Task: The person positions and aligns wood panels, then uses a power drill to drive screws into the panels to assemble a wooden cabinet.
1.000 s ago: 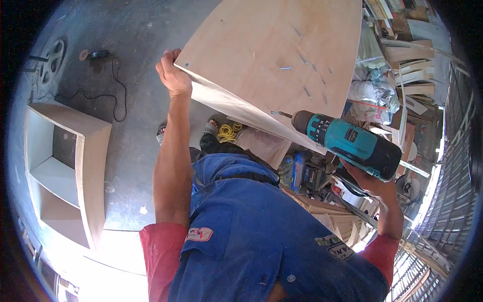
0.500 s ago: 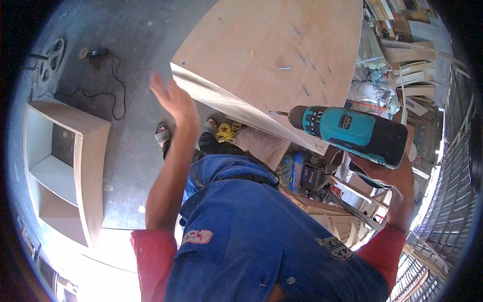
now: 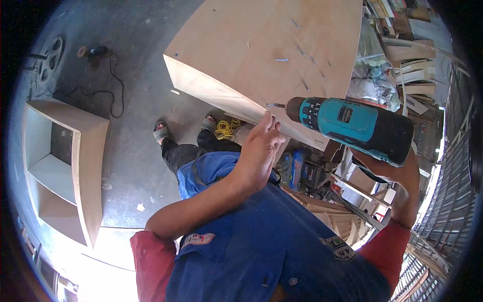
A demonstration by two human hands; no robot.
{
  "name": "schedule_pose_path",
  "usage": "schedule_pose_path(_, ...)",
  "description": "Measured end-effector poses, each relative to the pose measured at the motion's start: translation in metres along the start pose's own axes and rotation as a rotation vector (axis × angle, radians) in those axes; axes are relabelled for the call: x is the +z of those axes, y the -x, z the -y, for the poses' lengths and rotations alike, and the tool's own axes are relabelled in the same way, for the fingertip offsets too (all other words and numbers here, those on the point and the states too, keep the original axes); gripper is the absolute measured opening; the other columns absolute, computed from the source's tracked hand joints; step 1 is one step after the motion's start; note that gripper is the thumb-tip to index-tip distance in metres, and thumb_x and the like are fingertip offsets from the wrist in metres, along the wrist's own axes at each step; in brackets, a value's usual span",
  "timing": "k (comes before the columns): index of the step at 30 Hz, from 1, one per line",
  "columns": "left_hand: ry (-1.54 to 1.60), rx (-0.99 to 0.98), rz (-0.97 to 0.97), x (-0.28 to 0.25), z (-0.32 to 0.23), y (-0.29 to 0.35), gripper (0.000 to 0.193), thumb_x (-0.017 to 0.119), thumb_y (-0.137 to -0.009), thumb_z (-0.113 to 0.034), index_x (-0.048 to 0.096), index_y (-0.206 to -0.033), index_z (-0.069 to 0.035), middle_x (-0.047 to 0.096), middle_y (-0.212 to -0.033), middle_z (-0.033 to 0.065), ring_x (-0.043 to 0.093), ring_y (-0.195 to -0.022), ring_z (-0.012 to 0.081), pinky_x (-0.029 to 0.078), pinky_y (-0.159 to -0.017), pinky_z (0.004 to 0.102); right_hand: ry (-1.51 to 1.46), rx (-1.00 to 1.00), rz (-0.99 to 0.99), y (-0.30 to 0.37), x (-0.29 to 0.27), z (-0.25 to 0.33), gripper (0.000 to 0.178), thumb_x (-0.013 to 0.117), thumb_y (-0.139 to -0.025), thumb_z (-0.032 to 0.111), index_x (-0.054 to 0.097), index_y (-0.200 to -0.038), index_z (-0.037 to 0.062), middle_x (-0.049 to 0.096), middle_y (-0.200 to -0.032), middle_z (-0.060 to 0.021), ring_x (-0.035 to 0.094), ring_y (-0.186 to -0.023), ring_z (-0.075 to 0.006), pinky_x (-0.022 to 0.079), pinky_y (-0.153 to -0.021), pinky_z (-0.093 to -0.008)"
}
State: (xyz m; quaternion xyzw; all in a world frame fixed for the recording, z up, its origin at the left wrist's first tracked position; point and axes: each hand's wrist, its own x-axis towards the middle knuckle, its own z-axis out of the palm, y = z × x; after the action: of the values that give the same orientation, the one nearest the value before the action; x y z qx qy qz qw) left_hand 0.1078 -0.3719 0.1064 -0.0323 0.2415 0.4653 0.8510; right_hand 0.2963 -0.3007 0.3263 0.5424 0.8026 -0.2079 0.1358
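Observation:
My right hand (image 3: 385, 168) is wrapped around the grip of a teal and black cordless drill (image 3: 352, 123). The drill lies level over a large plywood box (image 3: 261, 60), and its bit (image 3: 274, 105) points left, just above the near edge of the top. Beneath the bit, my left hand (image 3: 260, 148) is raised to that edge with its fingers stretched up; I see nothing in it. Its fingertips look to be at the edge, but contact is hard to make out. Several loose screws (image 3: 282, 60) lie scattered on the plywood, and one is sunk near the left corner.
An open shelf unit (image 3: 90, 166) stands on the floor at left. Beyond it lies a corded power tool (image 3: 95, 51). A coiled yellow cord (image 3: 227, 128) is by my feet. Wood offcuts (image 3: 415, 75) and plastic bags (image 3: 372, 90) crowd the right side.
My left hand has swung right from beyond the box's left corner to the near edge below the drill bit. The drill has moved only slightly.

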Motion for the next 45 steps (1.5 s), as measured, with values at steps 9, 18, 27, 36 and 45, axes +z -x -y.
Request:
schedule_pose_path(9,0.096,0.008,-0.024,0.006,-0.008,0.008,0.091,0.053,-0.092,-0.012,-0.002,-0.163,0.003,0.013,-0.171,0.021,0.013,-0.159,0.0332,0.01,-0.127,0.0497,0.065,-0.019,0.054,-0.012,-0.008,0.011,0.043,0.088,-0.079,0.027,0.073,-0.116,0.0107,0.077,-0.105,-0.0091,0.075,-0.092,-0.0262,0.058,-0.082,-0.0385)
schedule_pose_path(18,0.03,0.023,0.018,-0.008,-0.005,0.009,0.088,0.056,-0.091,-0.014,0.007,-0.163,0.005,0.017,-0.17,0.0226,0.021,-0.157,0.0343,0.019,-0.126,0.0502,0.204,-0.144,0.05,-0.013,-0.011,0.008,0.039,0.087,-0.079,0.025,0.074,-0.113,0.0117,0.077,-0.104,-0.0091,0.074,-0.091,-0.0288,0.058,-0.081,-0.0392)
schedule_pose_path(27,-0.365,0.552,-0.442,-0.049,-0.026,-0.03,0.107,0.074,-0.091,-0.036,0.007,-0.161,0.009,0.018,-0.165,0.0344,0.02,-0.155,0.0384,0.016,-0.126,0.042,0.134,-0.14,0.101,-0.023,-0.025,0.0,0.039,0.087,-0.079,0.023,0.074,-0.114,0.0125,0.077,-0.106,-0.0084,0.074,-0.09,-0.029,0.058,-0.081,-0.0417)
schedule_pose_path(36,-0.717,1.187,-0.62,-0.089,-0.147,-0.06,0.106,0.081,-0.085,-0.041,0.022,-0.158,0.009,0.035,-0.159,0.029,0.033,-0.148,0.0382,0.026,-0.122,0.0424,0.179,-0.011,0.145,-0.022,-0.027,-0.003,0.049,0.088,-0.075,0.029,0.073,-0.119,0.0152,0.075,-0.116,-0.0073,0.071,-0.106,-0.0297,0.053,-0.095,-0.0416)
schedule_pose_path(45,-0.678,1.189,-0.71,-0.089,-0.134,-0.064,0.085,0.072,-0.095,-0.037,0.032,-0.156,0.006,0.04,-0.158,0.0225,0.041,-0.143,0.0307,0.033,-0.117,0.0356,0.288,-0.064,0.235,-0.014,-0.036,-0.022,0.058,0.09,-0.069,0.032,0.072,-0.122,0.0177,0.071,-0.125,-0.0082,0.063,-0.119,-0.034,0.045,-0.105,-0.0463)
